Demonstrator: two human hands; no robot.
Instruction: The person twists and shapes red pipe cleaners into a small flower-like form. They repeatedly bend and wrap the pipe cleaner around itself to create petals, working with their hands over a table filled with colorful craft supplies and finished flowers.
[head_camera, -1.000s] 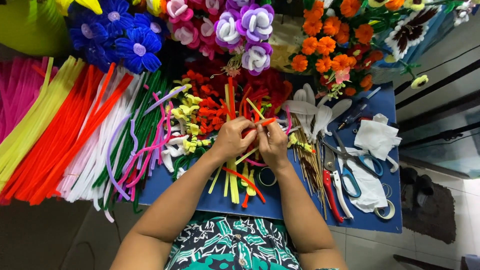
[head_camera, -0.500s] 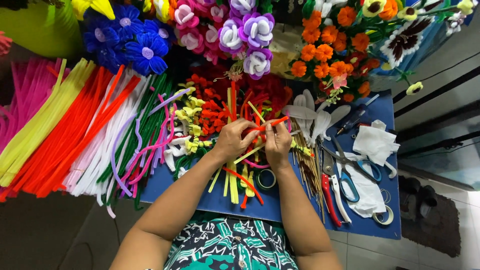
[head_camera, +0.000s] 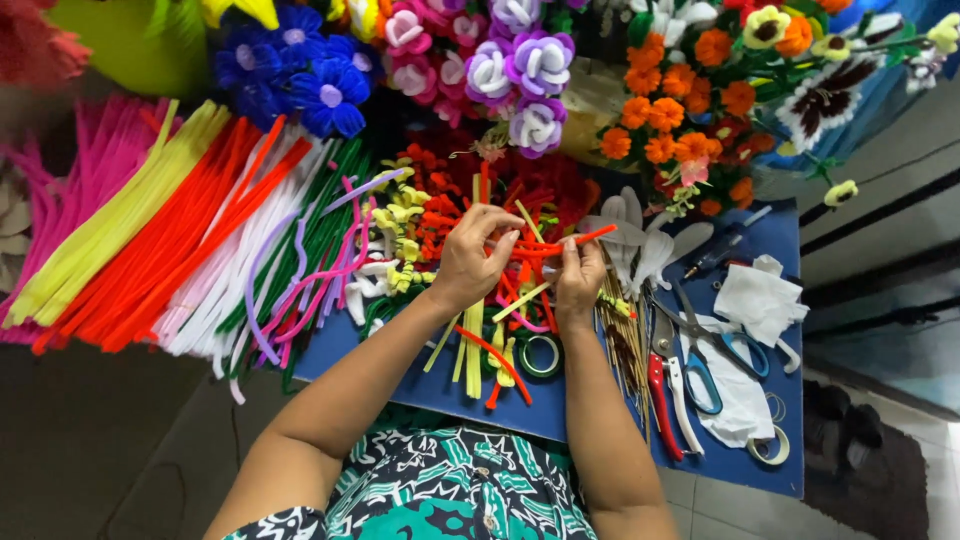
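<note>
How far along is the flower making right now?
Done: finished purple flowers and orange flowers stand at the back. In hand: left hand and right hand pinch an orange pipe cleaner. Left: uncut stems in piles, scissors unused.

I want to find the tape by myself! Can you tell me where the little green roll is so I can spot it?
Start at the blue board, then find the person's right hand. Just below that hand lies the green tape roll, flat among yellow and red pipe-cleaner pieces. It is the only green ring there; the other tape roll, at the board's right corner, is pale.
</note>
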